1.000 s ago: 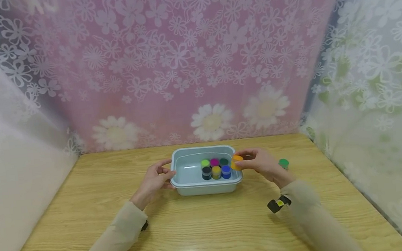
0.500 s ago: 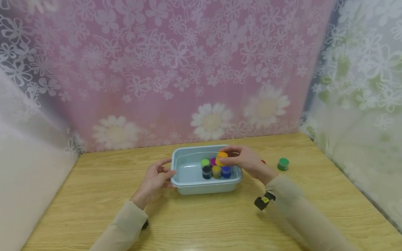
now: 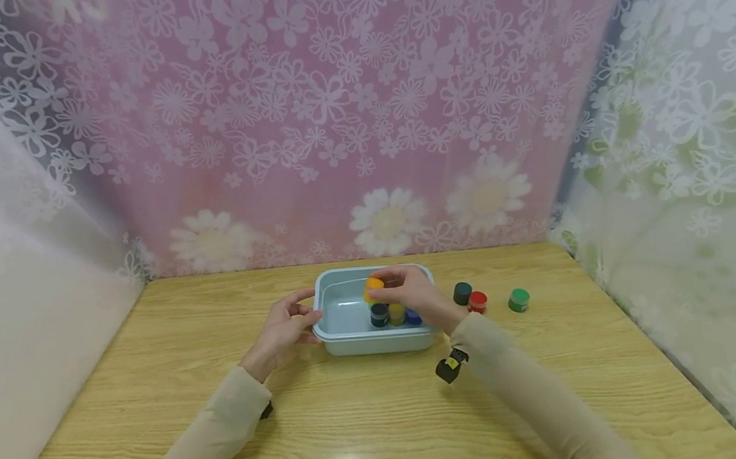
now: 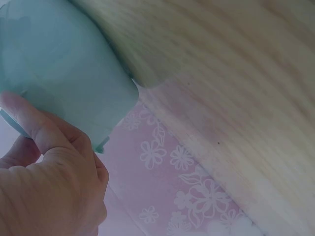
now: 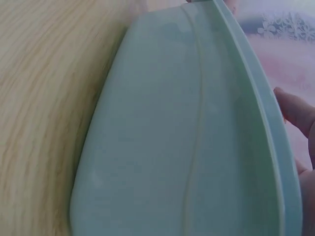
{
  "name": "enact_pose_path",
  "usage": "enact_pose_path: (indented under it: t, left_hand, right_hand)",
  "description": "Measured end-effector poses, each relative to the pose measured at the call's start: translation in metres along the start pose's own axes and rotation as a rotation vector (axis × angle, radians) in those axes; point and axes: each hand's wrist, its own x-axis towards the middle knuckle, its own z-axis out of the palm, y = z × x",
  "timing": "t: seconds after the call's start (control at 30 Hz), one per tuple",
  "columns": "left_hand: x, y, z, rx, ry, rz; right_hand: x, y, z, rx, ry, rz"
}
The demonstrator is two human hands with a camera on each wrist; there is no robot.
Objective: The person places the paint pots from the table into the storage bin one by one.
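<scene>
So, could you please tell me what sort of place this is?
Probably a screened-off recording booth, not a home: a bare wooden table closed in by flowered curtains, with only a tub and small paint pots.

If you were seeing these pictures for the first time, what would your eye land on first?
Probably the pale blue tub at the middle of the wooden table, with bright little paint pots clustered inside. The right hand holds an orange pot over them, while the left hand grips the tub's left rim. Three more pots, dark, red and green, stand on the table to the right.
</scene>
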Motion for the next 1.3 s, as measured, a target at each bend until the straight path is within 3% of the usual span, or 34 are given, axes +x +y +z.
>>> enact_pose_path:
  t: [0.5,0.87,1.3]
  left_hand:
    - [0.000,0.000,-0.001,0.021,0.003,0.004]
    - [-0.001,0.000,-0.002,0.012,-0.012,0.001]
    - [0.004,-0.005,-0.004,0.015,-0.003,0.011]
  right_hand:
    - [0.027,-0.015,0.022,0.032,-0.007,0.071]
    - [0.044,-0.008,0.022,-0.129,0.077,0.077]
    - [0.051,-0.003,0.029,-0.358,0.072,0.006]
